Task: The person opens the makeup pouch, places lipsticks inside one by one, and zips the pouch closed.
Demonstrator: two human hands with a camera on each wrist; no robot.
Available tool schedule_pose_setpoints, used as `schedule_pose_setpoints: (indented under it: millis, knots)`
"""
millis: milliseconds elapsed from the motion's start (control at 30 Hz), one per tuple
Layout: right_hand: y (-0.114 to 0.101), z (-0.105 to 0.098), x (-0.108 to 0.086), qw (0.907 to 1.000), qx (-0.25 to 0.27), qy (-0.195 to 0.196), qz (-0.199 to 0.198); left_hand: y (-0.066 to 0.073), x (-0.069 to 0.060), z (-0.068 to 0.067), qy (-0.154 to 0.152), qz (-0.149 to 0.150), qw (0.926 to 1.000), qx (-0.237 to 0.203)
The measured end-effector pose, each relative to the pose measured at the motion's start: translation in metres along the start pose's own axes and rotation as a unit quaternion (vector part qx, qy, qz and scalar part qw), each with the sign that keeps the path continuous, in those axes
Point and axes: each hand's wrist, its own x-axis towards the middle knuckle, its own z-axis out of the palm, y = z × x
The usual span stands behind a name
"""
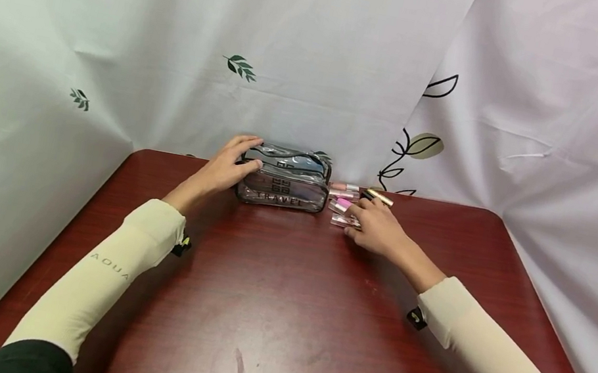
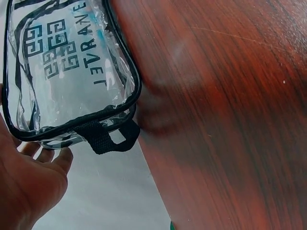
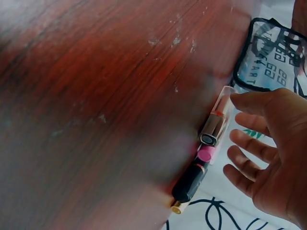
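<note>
A clear, black-trimmed pouch (image 1: 283, 190) marked TRAVEL lies at the table's back edge. My left hand (image 1: 224, 167) holds its left end, thumb over the top and fingers towards the back; in the left wrist view the left hand (image 2: 36, 179) has fingertips behind the pouch's (image 2: 72, 62) end. To the right of the pouch are several lip tubes (image 1: 342, 195). Over them reaches my right hand (image 1: 382, 228), fingers loosely bent. In the right wrist view, the right hand's (image 3: 283, 148) thumb is at a clear-capped tube (image 3: 216, 120), with a black tube (image 3: 190, 181) nearby.
The dark red table (image 1: 264, 314) has its back edge against a white cloth (image 1: 323, 51) with leaf prints. A black loop strap (image 2: 108, 136) sticks out from the pouch's end. A gold-ended tube (image 1: 381, 197) lies behind my right hand.
</note>
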Motion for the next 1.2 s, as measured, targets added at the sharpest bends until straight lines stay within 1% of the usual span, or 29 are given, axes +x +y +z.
schedule_pose_setpoints:
  millis: [100,167,233,300,367,433,500,533,567,733,767,800,900,933,1000,1133,1167,1200]
  knots:
    - [0.011,0.013,-0.001,1.0000,-0.007,0.000,-0.003,0.001,0.000,0.000,-0.005,-0.008,1.0000,-0.003]
    - [0.015,0.019,-0.002,1.0000,-0.006,0.000,-0.002,0.001,0.000,-0.001,-0.010,-0.013,0.9999,-0.005]
    - [0.013,0.017,-0.003,1.0000,-0.003,-0.004,0.004,0.002,0.000,-0.001,-0.013,-0.016,0.9998,-0.005]
    - [0.017,0.022,-0.003,0.9999,-0.010,0.009,0.004,0.001,0.000,-0.001,-0.013,-0.014,0.9998,-0.006]
    - [0.009,0.011,-0.005,0.9999,-0.001,0.002,0.010,0.000,0.000,0.000,-0.012,-0.015,0.9998,-0.007]
    - [0.002,0.001,-0.007,0.9998,0.006,0.005,0.017,0.000,-0.001,-0.001,-0.011,-0.014,0.9998,-0.006]
    - [-0.005,-0.008,-0.009,0.9994,0.014,-0.001,0.032,0.000,-0.001,0.000,-0.011,-0.015,0.9998,-0.007]
    - [0.002,-0.004,-0.010,0.9991,0.027,0.001,0.033,0.000,0.000,0.000,-0.010,-0.015,0.9998,-0.007]
    - [0.006,0.000,-0.010,0.9991,0.019,0.006,0.038,0.000,0.000,0.000,-0.009,-0.016,0.9998,-0.007]
    - [0.012,0.002,-0.012,0.9967,0.013,0.002,0.080,0.001,0.001,-0.001,-0.012,-0.021,0.9997,-0.006]
    - [0.005,-0.003,-0.012,0.9959,-0.001,0.001,0.090,0.001,0.002,-0.001,-0.012,-0.022,0.9997,-0.007]
    - [0.001,-0.009,-0.013,0.9950,0.010,-0.007,0.099,0.001,0.002,-0.001,-0.013,-0.021,0.9997,-0.006]
    - [-0.002,-0.015,-0.015,0.9931,0.020,-0.020,0.113,0.001,0.002,0.000,-0.009,-0.022,0.9997,-0.009]
    - [0.002,-0.011,-0.015,0.9940,0.016,-0.012,0.108,0.000,0.002,0.000,-0.009,-0.021,0.9997,-0.009]
    - [-0.006,-0.020,-0.018,0.9923,0.032,-0.019,0.118,0.000,0.002,0.000,-0.007,-0.019,0.9998,-0.009]
    - [-0.012,-0.024,-0.021,0.9915,0.043,-0.015,0.122,-0.001,0.002,0.001,-0.008,-0.018,0.9998,-0.008]
    - [-0.018,-0.030,-0.021,0.9900,0.051,-0.023,0.129,0.000,0.002,0.001,-0.009,-0.019,0.9998,-0.008]
    - [-0.018,-0.029,-0.021,0.9904,0.054,-0.021,0.126,0.000,0.002,0.001,-0.009,-0.019,0.9997,-0.009]
